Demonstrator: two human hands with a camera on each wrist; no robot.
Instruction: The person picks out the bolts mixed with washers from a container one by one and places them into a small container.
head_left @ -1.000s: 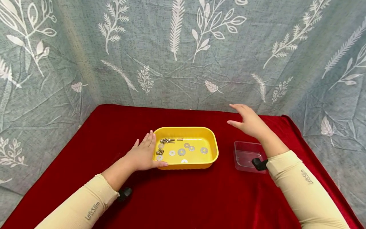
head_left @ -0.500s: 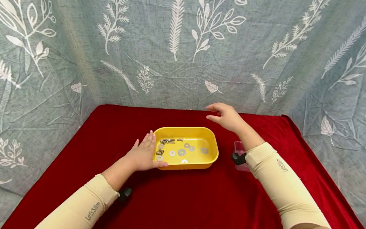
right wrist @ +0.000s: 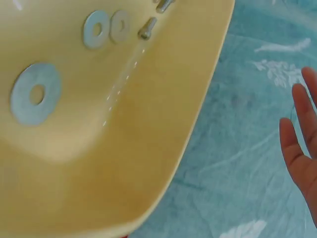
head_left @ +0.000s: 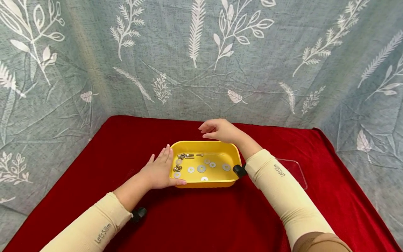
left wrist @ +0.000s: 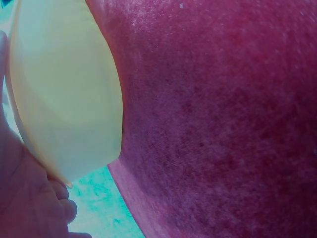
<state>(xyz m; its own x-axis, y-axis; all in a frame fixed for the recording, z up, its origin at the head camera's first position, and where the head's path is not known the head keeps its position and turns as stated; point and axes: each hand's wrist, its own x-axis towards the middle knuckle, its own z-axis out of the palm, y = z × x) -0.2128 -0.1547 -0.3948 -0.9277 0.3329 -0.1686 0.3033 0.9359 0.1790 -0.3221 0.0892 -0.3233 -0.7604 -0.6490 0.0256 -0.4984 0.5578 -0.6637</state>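
A yellow plastic bin [head_left: 217,184] stands mid-table with several metal washers [head_left: 199,171] and socket-head screws [head_left: 190,155] on its floor. The screws lie mostly toward the left and back. My left hand [head_left: 158,171] rests against the bin's left end, fingers straight along the rim and thumb on the front rim. My right hand [head_left: 218,129] is raised over the bin's back edge, fingers loosely bent and holding nothing. In the right wrist view, its fingers [right wrist: 299,148] appear beyond the bin's rim, apart from the washers and a screw [right wrist: 146,30].
A clear plastic box [head_left: 303,176] sits to the right of the bin, largely covered by the right forearm. Red cloth [head_left: 189,217] covers the table. A patterned grey-blue curtain [head_left: 176,94] hangs behind it and at both sides.
My right hand has moved left from above the clear box to over the bin's back edge, its fingers bending more. The left hand stays at the bin's left end.
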